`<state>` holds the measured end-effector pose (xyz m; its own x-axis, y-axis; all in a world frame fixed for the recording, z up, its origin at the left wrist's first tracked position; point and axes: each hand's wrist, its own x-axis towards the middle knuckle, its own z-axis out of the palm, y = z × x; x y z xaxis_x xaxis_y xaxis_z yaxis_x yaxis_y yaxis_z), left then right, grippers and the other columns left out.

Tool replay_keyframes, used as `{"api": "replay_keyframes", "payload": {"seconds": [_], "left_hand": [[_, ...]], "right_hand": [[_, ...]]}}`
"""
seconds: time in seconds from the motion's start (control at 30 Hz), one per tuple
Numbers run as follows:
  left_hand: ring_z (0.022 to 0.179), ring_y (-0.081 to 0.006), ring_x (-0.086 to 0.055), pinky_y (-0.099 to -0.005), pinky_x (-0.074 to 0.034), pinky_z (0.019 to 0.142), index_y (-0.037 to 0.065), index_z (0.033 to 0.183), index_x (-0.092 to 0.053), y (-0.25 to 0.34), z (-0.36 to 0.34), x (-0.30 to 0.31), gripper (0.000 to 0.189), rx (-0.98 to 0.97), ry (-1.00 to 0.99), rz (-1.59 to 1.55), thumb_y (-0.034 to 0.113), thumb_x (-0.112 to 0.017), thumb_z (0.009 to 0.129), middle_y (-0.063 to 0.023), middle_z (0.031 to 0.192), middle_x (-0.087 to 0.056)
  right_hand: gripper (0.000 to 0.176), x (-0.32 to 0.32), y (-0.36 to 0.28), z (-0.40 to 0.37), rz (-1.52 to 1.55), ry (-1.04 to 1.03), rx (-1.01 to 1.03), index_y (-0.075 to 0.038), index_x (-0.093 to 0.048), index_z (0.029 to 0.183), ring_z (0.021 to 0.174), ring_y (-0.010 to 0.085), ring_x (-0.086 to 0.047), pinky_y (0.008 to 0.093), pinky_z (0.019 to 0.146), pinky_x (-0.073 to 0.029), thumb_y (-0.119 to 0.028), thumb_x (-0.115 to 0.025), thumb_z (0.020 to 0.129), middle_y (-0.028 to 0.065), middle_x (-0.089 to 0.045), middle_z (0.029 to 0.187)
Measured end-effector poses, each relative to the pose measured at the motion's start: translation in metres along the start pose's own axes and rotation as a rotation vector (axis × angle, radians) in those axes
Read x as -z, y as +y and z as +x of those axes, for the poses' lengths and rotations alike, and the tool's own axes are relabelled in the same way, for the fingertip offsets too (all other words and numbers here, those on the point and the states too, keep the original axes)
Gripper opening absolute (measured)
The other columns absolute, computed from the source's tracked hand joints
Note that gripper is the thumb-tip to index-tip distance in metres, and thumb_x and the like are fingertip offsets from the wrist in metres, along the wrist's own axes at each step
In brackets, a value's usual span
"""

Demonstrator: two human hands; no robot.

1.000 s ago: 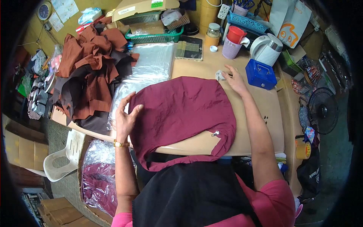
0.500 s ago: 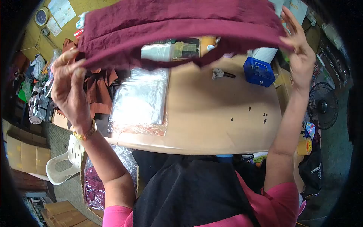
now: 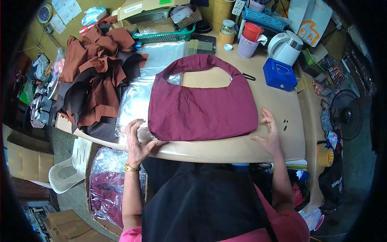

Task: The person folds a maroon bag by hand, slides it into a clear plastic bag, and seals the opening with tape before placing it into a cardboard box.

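A maroon fabric shoulder bag [image 3: 203,113] lies flat on the tan table [image 3: 278,139], its wide strap looped toward the far side. At its lower left corner is my left hand [image 3: 139,141], thumb and fingers spread, holding nothing. My right hand [image 3: 269,133] rests by the bag's right edge, fingers apart and curved, also with nothing in it. Clear plastic sleeves [image 3: 135,99] are stacked under and beside the bag's left side. Just right of the strap, a black clip-like item [image 3: 249,76] shows in part.
Brown and black fabric scraps [image 3: 96,76] heap at the left. Along the back stand a green basket [image 3: 163,37], a lilac cup [image 3: 246,47], a white kettle [image 3: 285,47] and a blue cash box [image 3: 280,75]. A box of plastic-wrapped maroon goods [image 3: 107,189] sits below the table's left front.
The maroon bag, held up by both hands before, now lies on the table. Both hands have come down, let go of it and opened at its lower sides.
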<state>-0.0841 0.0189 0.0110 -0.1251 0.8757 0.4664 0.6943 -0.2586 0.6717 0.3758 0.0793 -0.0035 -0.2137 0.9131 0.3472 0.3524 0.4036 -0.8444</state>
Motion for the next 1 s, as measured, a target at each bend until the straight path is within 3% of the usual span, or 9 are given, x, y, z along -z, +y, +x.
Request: {"api": "replay_keyframes", "payload": {"seconds": [0.13, 0.2, 0.3, 0.43, 0.6, 0.73, 0.8, 0.83, 1.0], "left_hand": [[0.128, -0.0360, -0.049, -0.0461, -0.037, 0.111, 0.004, 0.103, -0.073, 0.014, 0.033, 0.002, 0.043, -0.295, -0.201, 0.168, 0.030, -0.085, 0.071, -0.0134, 0.128, -0.061], [0.111, -0.0285, -0.061, -0.0470, -0.039, 0.108, 0.005, 0.093, -0.074, -0.001, 0.037, -0.008, 0.022, -0.259, -0.203, 0.017, 0.019, -0.081, 0.078, -0.0100, 0.110, -0.069], [0.071, -0.0099, -0.058, -0.0325, -0.049, 0.090, 0.000, 0.081, -0.067, -0.018, 0.038, -0.026, 0.012, -0.052, -0.002, -0.237, 0.007, -0.071, 0.090, -0.0043, 0.073, -0.066], [0.070, -0.0056, -0.046, -0.0227, -0.042, 0.064, -0.002, 0.081, -0.060, -0.028, 0.032, -0.043, 0.017, 0.202, 0.025, -0.420, 0.007, -0.067, 0.095, -0.0006, 0.068, -0.055], [0.068, -0.0077, -0.049, -0.0232, -0.043, 0.064, -0.001, 0.084, -0.062, -0.028, 0.030, -0.052, 0.014, 0.081, 0.090, -0.294, 0.007, -0.069, 0.093, -0.0027, 0.069, -0.058], [0.087, -0.0234, -0.060, -0.0384, -0.046, 0.085, 0.003, 0.093, -0.066, 0.015, 0.045, -0.010, 0.039, -0.046, -0.070, -0.048, 0.033, -0.085, 0.075, -0.0088, 0.090, -0.066], [0.100, -0.0303, -0.061, -0.0434, -0.040, 0.100, 0.004, 0.100, -0.066, 0.073, 0.063, -0.001, 0.053, -0.299, -0.334, 0.300, 0.040, -0.087, 0.067, -0.0109, 0.099, -0.065], [0.102, -0.0318, -0.061, -0.0453, -0.038, 0.102, 0.005, 0.102, -0.066, 0.088, 0.065, -0.006, 0.057, -0.310, -0.430, 0.357, 0.041, -0.088, 0.064, -0.0111, 0.100, -0.065], [0.102, -0.0293, -0.063, -0.0459, -0.039, 0.098, 0.008, 0.105, -0.065, 0.067, 0.061, -0.014, 0.052, -0.347, -0.767, 0.658, 0.023, -0.085, 0.060, -0.0083, 0.096, -0.065]], "right_hand": [[0.032, -0.013, -0.010, 0.024, -0.221, 0.054, 0.101, -0.002, -0.064, 0.100, 0.137, 0.0336, -0.044, 0.0470, 0.114, -0.035, 0.001, -0.080, 0.071, 0.0198, -0.049, 0.144], [0.022, -0.013, 0.014, 0.033, -0.281, 0.008, 0.199, -0.001, -0.066, 0.094, 0.130, 0.0320, -0.052, 0.0468, 0.113, -0.036, 0.002, -0.077, 0.075, 0.0180, -0.055, 0.138], [0.005, -0.012, 0.019, 0.045, -0.243, 0.158, 0.122, -0.002, -0.066, 0.087, 0.077, 0.0190, -0.065, 0.0388, 0.101, -0.046, 0.001, -0.062, 0.087, 0.0094, -0.070, 0.090], [0.003, -0.023, 0.027, 0.050, -0.111, 0.253, -0.009, -0.003, -0.065, 0.088, 0.075, 0.0169, -0.063, 0.0332, 0.084, -0.052, -0.001, -0.062, 0.089, 0.0075, -0.067, 0.080], [0.003, -0.012, 0.039, 0.044, -0.099, 0.054, -0.110, -0.003, -0.062, 0.092, 0.074, 0.0152, -0.062, 0.0278, 0.068, -0.048, -0.003, -0.064, 0.090, 0.0062, -0.064, 0.078], [0.017, 0.007, -0.021, 0.050, 0.078, -0.145, -0.255, -0.005, -0.064, 0.096, 0.077, 0.0152, -0.062, 0.0293, 0.076, -0.047, -0.013, -0.074, 0.085, 0.0052, -0.065, 0.078], [0.037, 0.001, -0.068, 0.066, -0.421, -0.320, 0.129, -0.004, -0.062, 0.093, 0.081, 0.0150, -0.059, 0.0311, 0.087, -0.042, -0.023, -0.086, 0.071, 0.0024, -0.061, 0.078], [0.044, -0.005, -0.083, 0.071, -0.477, -0.381, 0.119, -0.005, -0.063, 0.089, 0.087, 0.0234, -0.062, 0.0375, 0.096, -0.039, -0.025, -0.089, 0.059, 0.0073, -0.064, 0.081], [0.028, -0.003, -0.085, 0.067, -0.774, -0.647, 0.167, -0.006, -0.059, 0.077, 0.086, 0.0263, -0.061, 0.0369, 0.093, -0.038, -0.011, -0.081, 0.062, 0.0085, -0.063, 0.079]]}}
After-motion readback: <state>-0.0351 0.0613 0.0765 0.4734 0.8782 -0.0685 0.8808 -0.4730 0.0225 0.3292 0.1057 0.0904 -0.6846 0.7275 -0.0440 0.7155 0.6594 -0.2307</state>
